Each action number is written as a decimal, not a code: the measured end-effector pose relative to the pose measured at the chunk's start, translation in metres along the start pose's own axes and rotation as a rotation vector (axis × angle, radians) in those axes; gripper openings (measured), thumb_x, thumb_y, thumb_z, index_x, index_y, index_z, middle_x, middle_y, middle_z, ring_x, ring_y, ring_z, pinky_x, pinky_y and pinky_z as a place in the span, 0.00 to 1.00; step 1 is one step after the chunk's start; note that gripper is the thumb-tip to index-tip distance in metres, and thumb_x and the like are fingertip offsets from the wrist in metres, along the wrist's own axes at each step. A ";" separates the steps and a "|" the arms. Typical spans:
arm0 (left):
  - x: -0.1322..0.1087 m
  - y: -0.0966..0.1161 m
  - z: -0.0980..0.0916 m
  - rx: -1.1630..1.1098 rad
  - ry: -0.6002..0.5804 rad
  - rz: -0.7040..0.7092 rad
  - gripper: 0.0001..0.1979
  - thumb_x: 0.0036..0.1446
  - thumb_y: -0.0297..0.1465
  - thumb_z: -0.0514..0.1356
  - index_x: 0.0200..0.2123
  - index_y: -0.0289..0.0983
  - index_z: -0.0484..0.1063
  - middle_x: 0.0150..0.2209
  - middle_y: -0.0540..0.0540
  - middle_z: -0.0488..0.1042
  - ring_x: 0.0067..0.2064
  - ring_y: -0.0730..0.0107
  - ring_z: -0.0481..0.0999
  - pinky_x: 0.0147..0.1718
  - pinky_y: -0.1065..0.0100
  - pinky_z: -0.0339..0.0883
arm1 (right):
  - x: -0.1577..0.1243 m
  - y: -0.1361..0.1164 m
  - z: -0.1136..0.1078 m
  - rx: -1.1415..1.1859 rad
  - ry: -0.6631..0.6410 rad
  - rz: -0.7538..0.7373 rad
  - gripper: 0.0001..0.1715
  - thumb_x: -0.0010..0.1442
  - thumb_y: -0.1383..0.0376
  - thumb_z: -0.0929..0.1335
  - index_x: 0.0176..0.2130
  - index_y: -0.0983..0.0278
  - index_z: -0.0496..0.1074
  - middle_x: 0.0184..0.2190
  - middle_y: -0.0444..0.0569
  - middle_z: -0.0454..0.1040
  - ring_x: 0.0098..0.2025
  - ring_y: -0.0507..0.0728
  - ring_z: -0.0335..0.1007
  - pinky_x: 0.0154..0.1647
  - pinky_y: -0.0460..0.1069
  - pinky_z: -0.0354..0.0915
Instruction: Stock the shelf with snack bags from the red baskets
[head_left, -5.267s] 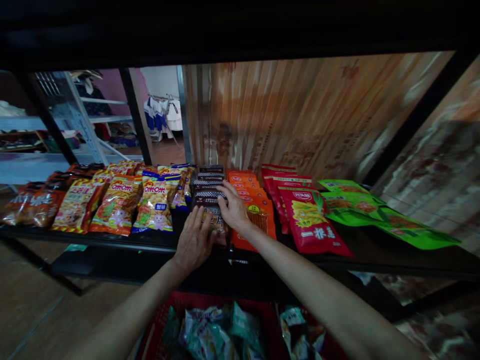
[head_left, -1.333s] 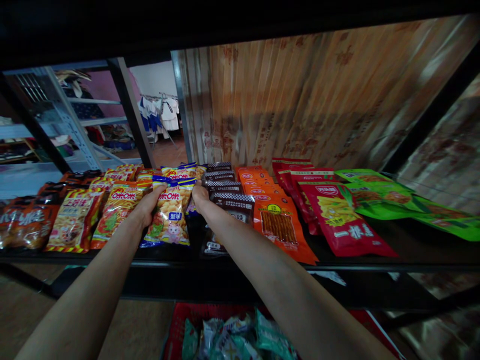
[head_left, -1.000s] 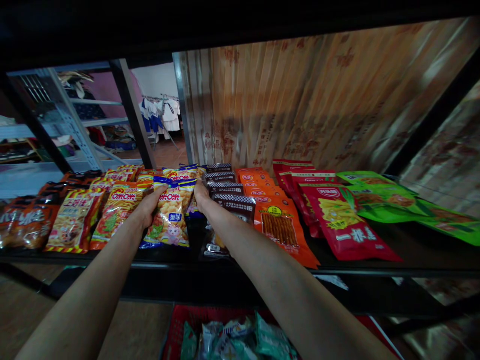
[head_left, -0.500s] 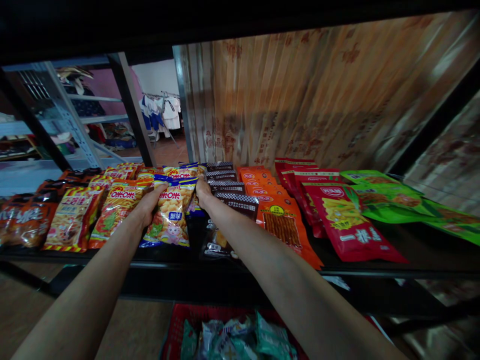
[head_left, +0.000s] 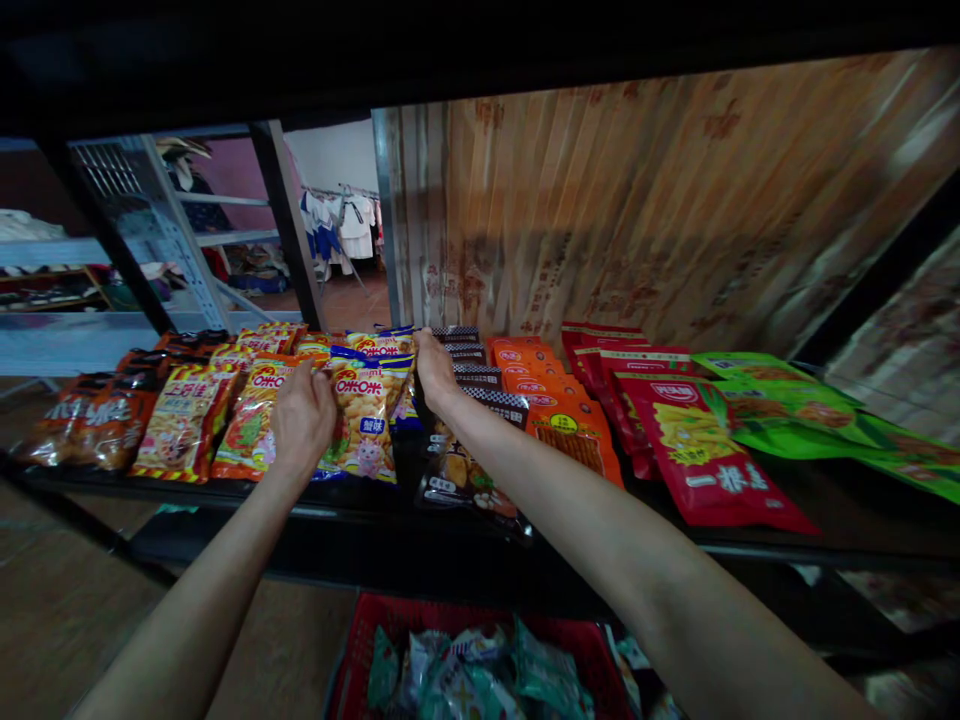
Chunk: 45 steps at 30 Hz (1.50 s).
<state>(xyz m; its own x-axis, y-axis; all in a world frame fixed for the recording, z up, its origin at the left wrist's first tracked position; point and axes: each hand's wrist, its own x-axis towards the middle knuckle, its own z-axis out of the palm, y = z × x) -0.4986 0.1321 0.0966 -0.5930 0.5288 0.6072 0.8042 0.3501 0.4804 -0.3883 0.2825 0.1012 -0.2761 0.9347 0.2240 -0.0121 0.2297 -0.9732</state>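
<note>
A blue-trimmed bag of puffed snacks (head_left: 364, 425) with a yellow front leans at the front of its row on the black shelf. Its left edge touches my left hand (head_left: 304, 420), whose fingers lie loosely extended between it and an orange-topped snack bag (head_left: 251, 410). Behind it, partly covered, stand more blue-trimmed bags (head_left: 379, 341). Against their right side rests my right hand (head_left: 435, 370), fingers pointing forward, fingertips partly hidden. Dark brown snack packets (head_left: 469, 465) stand in a row just right of that hand, partly behind my forearm.
Orange packets (head_left: 566, 420), red bags (head_left: 697, 450) and green bags (head_left: 787, 400) fill the shelf's right part. Brown-orange bags (head_left: 112, 420) stand far left. A red basket (head_left: 349, 650) of green and white packets sits below. The upper shelf (head_left: 480, 50) hangs overhead.
My left hand has let go of the front bag's top corner and shifted down and left along its side. My right hand stays beside the rear bags. The view has swung slightly left.
</note>
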 end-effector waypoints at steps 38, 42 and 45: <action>-0.041 -0.073 -0.019 0.373 -0.045 -0.011 0.31 0.57 0.43 0.50 0.61 0.35 0.59 0.57 0.32 0.65 0.53 0.43 0.68 0.48 0.51 0.62 | -0.180 -0.013 -0.022 -0.060 -0.433 -0.374 0.22 0.66 0.55 0.56 0.45 0.58 0.74 0.50 0.50 0.72 0.56 0.54 0.64 0.61 0.54 0.57; -0.043 -0.072 -0.016 0.353 -0.011 -0.004 0.32 0.58 0.44 0.48 0.62 0.33 0.57 0.59 0.31 0.62 0.55 0.42 0.66 0.50 0.50 0.60 | -0.178 -0.009 -0.027 -0.062 -0.423 -0.360 0.22 0.66 0.55 0.56 0.45 0.59 0.73 0.50 0.51 0.72 0.56 0.54 0.64 0.61 0.54 0.57; -0.045 -0.072 -0.015 0.335 0.000 -0.020 0.33 0.59 0.44 0.48 0.62 0.31 0.57 0.61 0.29 0.59 0.56 0.42 0.65 0.52 0.50 0.59 | -0.177 -0.006 -0.033 -0.075 -0.415 -0.342 0.22 0.66 0.55 0.56 0.45 0.60 0.73 0.50 0.52 0.71 0.56 0.54 0.64 0.62 0.54 0.56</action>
<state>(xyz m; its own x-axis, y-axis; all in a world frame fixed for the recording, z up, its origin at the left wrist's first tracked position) -0.5308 0.0719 0.0441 -0.6086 0.5193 0.6000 0.7614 0.5950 0.2573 -0.3076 0.1248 0.0696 -0.6252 0.6206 0.4733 -0.1033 0.5354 -0.8383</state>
